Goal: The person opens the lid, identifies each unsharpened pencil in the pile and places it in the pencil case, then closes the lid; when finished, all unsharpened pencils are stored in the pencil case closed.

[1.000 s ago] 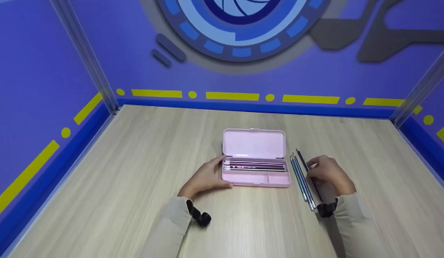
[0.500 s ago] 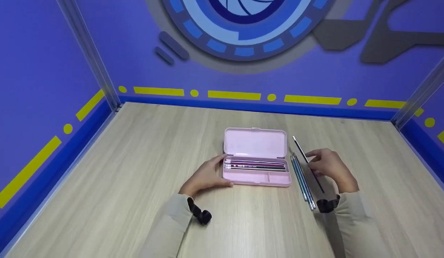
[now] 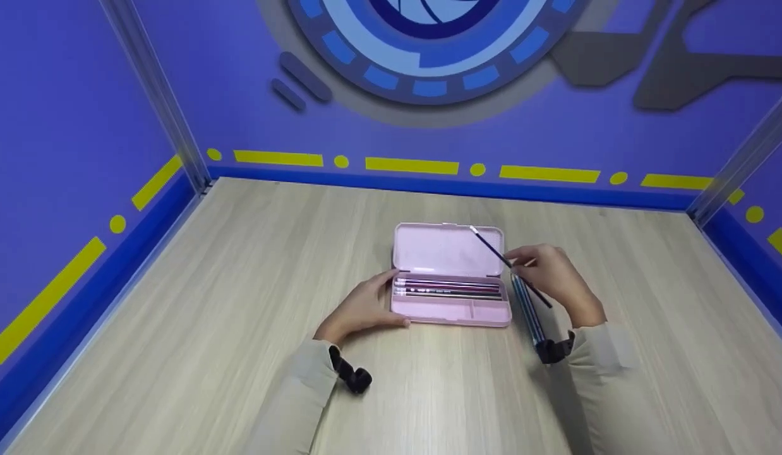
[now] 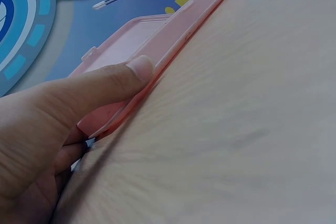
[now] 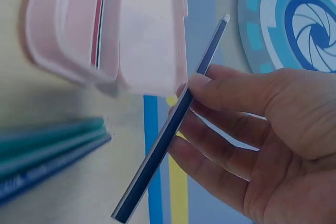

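Observation:
A pink pencil case [image 3: 432, 309] lies with its lid [image 3: 429, 248] raised at the back. Several pencils [image 3: 448, 291] fill its rear compartment side by side; bare pink shows in the front ones. My left hand [image 3: 359, 309] holds the case's left end, thumb [image 4: 123, 80] along the front wall and fingers at the back. Just off the case's right end, my right hand [image 3: 550, 273] pinches a dark pencil [image 5: 157, 150] between thumb and fingers. That pencil is tilted in the air, its white end pointing over the lid in the head view.
Several green and blue pencils [image 3: 527, 306] lie together on the table to the right of the case, partly under my right wrist camera [image 3: 552, 351]. Blue walls [image 3: 378, 145] border the wooden table [image 3: 271, 253] at the back and sides.
My right hand has lifted the dark pencil off the table beside the others and carried it left and away from me, turning it toward the case. My left hand stays on the case.

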{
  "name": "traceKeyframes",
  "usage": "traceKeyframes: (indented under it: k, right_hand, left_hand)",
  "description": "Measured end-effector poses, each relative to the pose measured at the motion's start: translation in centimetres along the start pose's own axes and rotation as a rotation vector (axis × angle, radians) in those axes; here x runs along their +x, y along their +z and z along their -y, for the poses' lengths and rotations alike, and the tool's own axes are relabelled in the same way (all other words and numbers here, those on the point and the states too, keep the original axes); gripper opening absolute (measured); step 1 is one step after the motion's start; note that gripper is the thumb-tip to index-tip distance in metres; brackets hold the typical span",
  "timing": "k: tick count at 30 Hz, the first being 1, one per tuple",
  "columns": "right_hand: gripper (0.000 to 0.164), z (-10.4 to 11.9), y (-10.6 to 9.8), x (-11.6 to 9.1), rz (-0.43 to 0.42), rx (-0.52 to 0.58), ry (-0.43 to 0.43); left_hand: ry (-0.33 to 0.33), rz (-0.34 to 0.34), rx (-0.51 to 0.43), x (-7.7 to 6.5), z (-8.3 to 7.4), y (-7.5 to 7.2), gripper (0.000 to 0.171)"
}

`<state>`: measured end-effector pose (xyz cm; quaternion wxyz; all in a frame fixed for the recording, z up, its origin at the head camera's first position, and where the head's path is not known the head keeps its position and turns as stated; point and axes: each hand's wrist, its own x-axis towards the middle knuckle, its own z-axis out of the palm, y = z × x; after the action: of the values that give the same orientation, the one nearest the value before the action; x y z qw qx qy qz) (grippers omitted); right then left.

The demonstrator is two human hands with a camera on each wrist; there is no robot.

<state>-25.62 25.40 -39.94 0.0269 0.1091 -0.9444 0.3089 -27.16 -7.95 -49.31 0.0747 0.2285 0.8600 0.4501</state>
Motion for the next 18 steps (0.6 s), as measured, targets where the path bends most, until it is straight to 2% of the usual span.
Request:
traceKeyframes:
  k: [6,12,18]
  right_hand:
    - [0.024,1.3,1.3,1.0,0.009,-0.014,-0.105]
    - [0.023,2.9,3.0,1.7,0.058,-0.049,-0.147]
    - [0.024,4.2,4.5,2.5,0.109,-0.056,-0.207]
  left_hand:
    - [-0.002,-0.007,-0.001,0.0,0.0,0.0,0.105]
    - [-0.008,0.008,-0.012,-0.3,-0.2,0.1,0.106]
    - [-0.007,-0.012,-0.017,-0.3,0.1,0.2,0.106]
